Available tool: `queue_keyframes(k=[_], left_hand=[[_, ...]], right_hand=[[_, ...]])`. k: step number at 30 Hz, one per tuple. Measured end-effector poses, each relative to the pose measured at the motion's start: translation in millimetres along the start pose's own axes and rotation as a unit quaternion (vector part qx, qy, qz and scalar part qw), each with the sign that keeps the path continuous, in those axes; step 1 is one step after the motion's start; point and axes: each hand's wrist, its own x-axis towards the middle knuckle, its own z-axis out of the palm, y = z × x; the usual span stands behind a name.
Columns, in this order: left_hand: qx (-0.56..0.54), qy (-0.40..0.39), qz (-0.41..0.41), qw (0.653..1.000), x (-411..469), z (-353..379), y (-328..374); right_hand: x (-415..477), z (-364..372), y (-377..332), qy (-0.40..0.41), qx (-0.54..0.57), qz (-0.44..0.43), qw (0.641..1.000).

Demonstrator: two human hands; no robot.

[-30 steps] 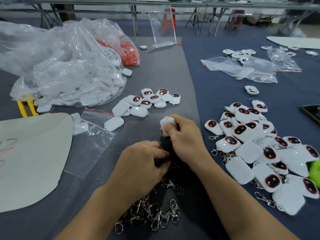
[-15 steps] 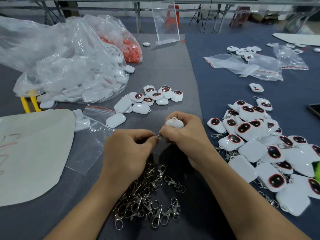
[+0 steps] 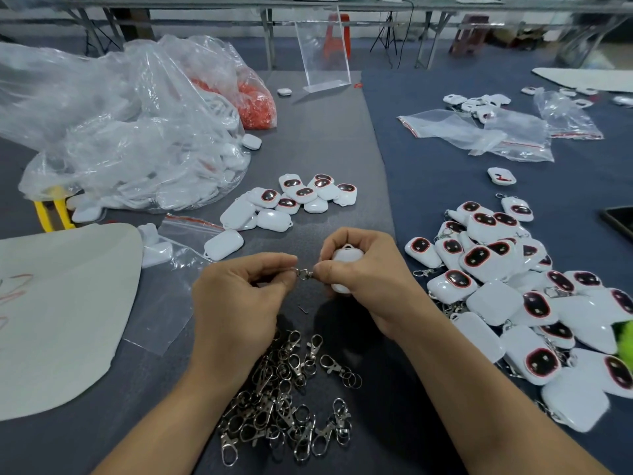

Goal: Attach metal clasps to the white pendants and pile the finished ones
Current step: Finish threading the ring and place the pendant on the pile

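Observation:
My right hand (image 3: 363,279) grips a white pendant (image 3: 344,260) in its palm, loop end up, while its thumb and forefinger pinch one end of a small metal clasp (image 3: 304,274). My left hand (image 3: 239,303) pinches the other end of that clasp. Both hands hover above a heap of loose metal clasps (image 3: 291,395) near me. A small group of bare white pendants (image 3: 291,204) lies beyond my hands. At the right spreads a large pile of finished pendants (image 3: 520,289) with clasps on them.
A big clear bag of white pendants (image 3: 144,159) and a bag of red parts (image 3: 257,104) fill the far left. A white sheet (image 3: 58,310) lies at the left, small empty zip bags (image 3: 164,275) beside it. More bags (image 3: 479,132) sit far right. A dark phone (image 3: 621,221) lies at the right edge.
My left hand lifted a clasp from the heap and rose toward my right hand. Both hands now pinch the clasp between them, and the pendant has turned in my right palm.

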Motion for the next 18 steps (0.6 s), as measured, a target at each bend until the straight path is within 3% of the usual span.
queue_keyframes(k=[10, 14, 18], left_hand=[[0.083, 0.009, 0.077, 0.993, -4.9, -1.0, 6.4], [0.091, -0.006, 0.101, 0.991, -6.8, -0.5, 4.5], [0.028, 0.006, 0.051, 0.998, -1.3, 0.2, 0.0]], right_hand=[[-4.9, 3.4, 1.2, 0.032, -0.229, -0.095, 0.968], [-6.7, 5.5, 2.5, 0.019, -0.244, -0.135, 0.960], [-4.0, 6.9, 1.0, 0.040, -0.152, -0.085, 0.984]])
